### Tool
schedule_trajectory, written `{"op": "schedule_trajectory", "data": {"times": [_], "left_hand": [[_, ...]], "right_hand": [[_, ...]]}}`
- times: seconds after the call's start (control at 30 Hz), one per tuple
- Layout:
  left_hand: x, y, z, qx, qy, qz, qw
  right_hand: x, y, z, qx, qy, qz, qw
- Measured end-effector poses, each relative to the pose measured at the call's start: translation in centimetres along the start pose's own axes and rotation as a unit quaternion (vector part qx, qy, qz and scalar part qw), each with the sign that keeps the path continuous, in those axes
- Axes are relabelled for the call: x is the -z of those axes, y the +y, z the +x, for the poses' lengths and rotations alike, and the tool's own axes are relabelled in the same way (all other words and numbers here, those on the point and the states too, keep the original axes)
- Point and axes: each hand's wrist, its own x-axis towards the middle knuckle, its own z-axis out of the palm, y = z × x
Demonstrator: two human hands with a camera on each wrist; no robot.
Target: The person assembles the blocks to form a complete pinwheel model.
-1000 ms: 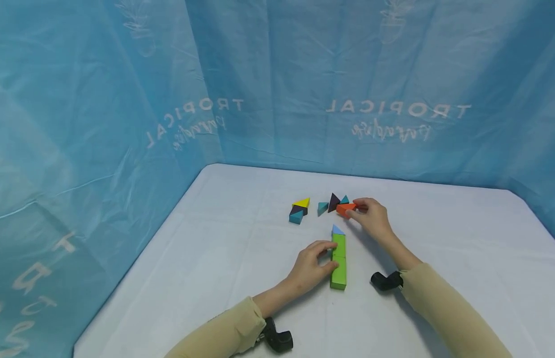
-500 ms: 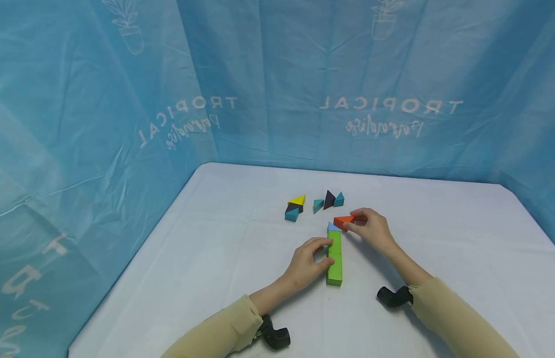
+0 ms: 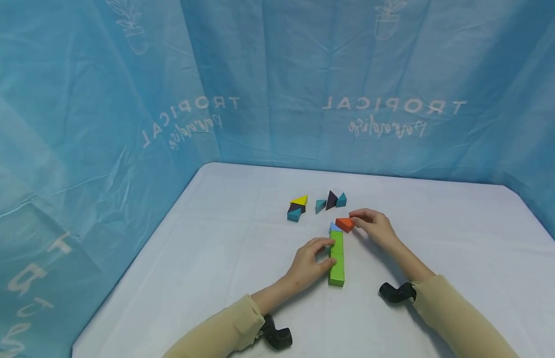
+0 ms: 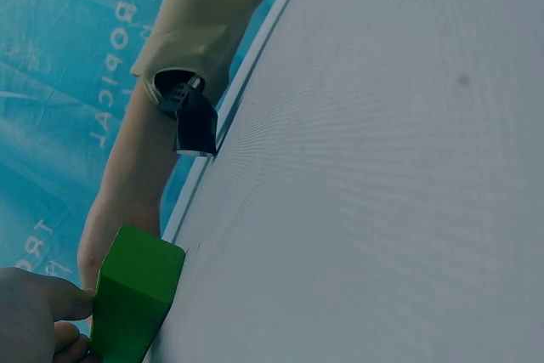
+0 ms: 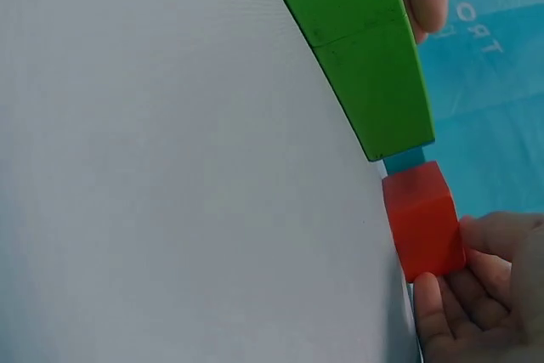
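Two bright green blocks [image 3: 337, 261] lie end to end on the white table, with a light blue triangular block [image 3: 334, 227] at their far end. My left hand [image 3: 306, 266] rests against their left side, its thumb on the nearer block and fingertips on the farther one. My right hand [image 3: 375, 228] pinches an orange-red triangular block [image 3: 344, 224] at its right end, beside the light blue block. In the right wrist view the red block [image 5: 425, 231] sits close past the green row [image 5: 374, 74], with thumb and fingertips at its edges. The left wrist view shows one green block's end [image 4: 140, 286].
Farther back left, a yellow triangular block [image 3: 299, 200], a black block [image 3: 297, 208] and a teal block [image 3: 294, 215] sit together. Right of them stand a teal triangle [image 3: 320, 206], a black triangle [image 3: 332, 200] and another teal block [image 3: 341, 200]. A blue curtain [image 3: 277, 124] surrounds the table.
My right hand has brought the red block from the far cluster toward me, beside the light blue block, and its grip has shifted to the block's right end. My left hand stays at the green blocks.
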Motion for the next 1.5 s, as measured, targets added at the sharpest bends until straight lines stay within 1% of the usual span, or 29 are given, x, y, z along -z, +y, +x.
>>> {"op": "schedule_trajectory", "data": {"times": [0.1,0.33,0.6,0.83,1.03,1.2,1.3,1.4,1.5], "left_hand": [[0.0,0.2,0.1,0.001,-0.001,0.001,1.0000],[0.0,0.3,0.2,0.004,0.000,0.004,1.0000],[0.0,0.1,0.2,-0.002,0.004,0.011,0.9999],[0.1,0.1,0.3,0.001,0.004,0.015,0.9999],[0.3,0.1,0.3,0.002,0.006,0.018,0.9998],[0.3,0.1,0.3,0.000,0.006,0.020,0.9998],[0.3,0.1,0.2,-0.002,0.005,0.017,0.9998],[0.2,0.0,0.0,-0.008,0.004,0.021,0.9997],[0.0,0.1,0.0,-0.007,0.002,0.026,0.9996]], "right_hand": [[0.0,0.1,0.1,0.006,-0.015,0.009,0.9998],[-0.4,-0.1,0.1,0.013,-0.028,0.018,0.9993],[-0.8,-0.2,0.1,0.013,-0.023,0.023,0.9994],[-0.9,-0.5,0.0,0.027,-0.030,0.034,0.9986],[-1.0,-0.7,0.0,0.010,-0.028,0.024,0.9993],[-1.1,-1.4,0.7,0.003,-0.019,0.026,0.9995],[-1.2,-2.0,1.5,0.008,-0.045,0.034,0.9984],[-1.5,-2.5,2.3,0.007,-0.090,0.033,0.9953],[-1.8,-2.7,2.8,0.011,-0.133,0.018,0.9909]]}}
